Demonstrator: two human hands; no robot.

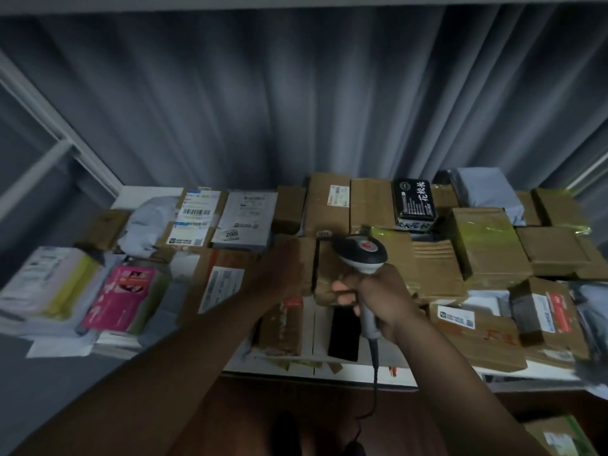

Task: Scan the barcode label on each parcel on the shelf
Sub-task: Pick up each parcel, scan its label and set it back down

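the right hand (371,301) is gripping the grey handle of the scanner (360,255), fingers curled tight round it. the scanner's dark round head is pointing away, over the brown box (296,264) in the middle of the shelf (362,373). the left hand (289,268) is reaching onto that same box and seems to be lying on its top, but it is blurry, so i cannot tell if the fingers are curled or flat.

i think the person is in the middle of the job, getting this box ready to scan. no label is showing on its top, so the next move may be turning the box to find the label, then aiming the scanner at the bars.

parcels are covering the shelf on both sides. a white label (196,212) on a box to the left is showing black bars. next to it a grey bag (243,222) is reading "2005". a black box (414,202) at the back is showing white chinese writing. a pink pack (121,297) is lying at the left; its words are too blurry to read.
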